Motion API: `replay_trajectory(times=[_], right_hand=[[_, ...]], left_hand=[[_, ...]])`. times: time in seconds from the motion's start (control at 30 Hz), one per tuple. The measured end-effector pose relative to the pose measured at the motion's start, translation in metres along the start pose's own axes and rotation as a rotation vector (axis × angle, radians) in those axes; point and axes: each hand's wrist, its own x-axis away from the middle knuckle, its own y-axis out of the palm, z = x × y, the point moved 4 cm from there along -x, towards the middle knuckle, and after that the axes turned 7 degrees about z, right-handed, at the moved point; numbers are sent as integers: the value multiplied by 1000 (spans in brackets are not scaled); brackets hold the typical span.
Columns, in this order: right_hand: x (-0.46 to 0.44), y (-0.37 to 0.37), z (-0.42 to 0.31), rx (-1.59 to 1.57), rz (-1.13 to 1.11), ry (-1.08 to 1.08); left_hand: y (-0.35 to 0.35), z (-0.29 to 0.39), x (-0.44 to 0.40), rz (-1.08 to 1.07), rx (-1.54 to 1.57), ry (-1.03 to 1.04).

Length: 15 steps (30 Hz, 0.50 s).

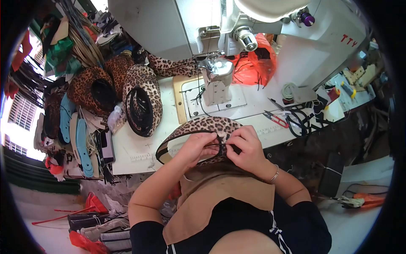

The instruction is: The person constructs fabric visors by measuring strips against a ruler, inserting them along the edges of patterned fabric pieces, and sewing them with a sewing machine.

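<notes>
Held near the table's front edge is a leopard-print shoe upper (207,123) with a black-edged opening. My left hand (197,147) reaches over its rim, thumb and fingers pinched on the black edging. Opposite it, my right hand (246,148) pinches the same edging at the right side of the opening. The fingertips of both hands almost meet there, and a thin dark strip or thread runs between them. Just behind the upper stands the sewing machine's metal post (218,86), apart from the hands.
More leopard-print uppers (157,91) lie on the left of the white table (165,112). Blue sole-shaped patterns (84,148) stand at the left edge. Red-handled snips (277,119) and black scissors (298,122) lie right. A red plastic bag (256,67) sits behind the post.
</notes>
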Motion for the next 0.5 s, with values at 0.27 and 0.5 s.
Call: replay_trajectory(times=[0.27, 0.5], right_hand=[[-1, -2, 0, 9, -63, -26], [-3, -3, -1, 15, -58, -29]], left_hand=[[1, 1, 3, -33, -55, 32], [4, 3, 6, -37, -77, 101]])
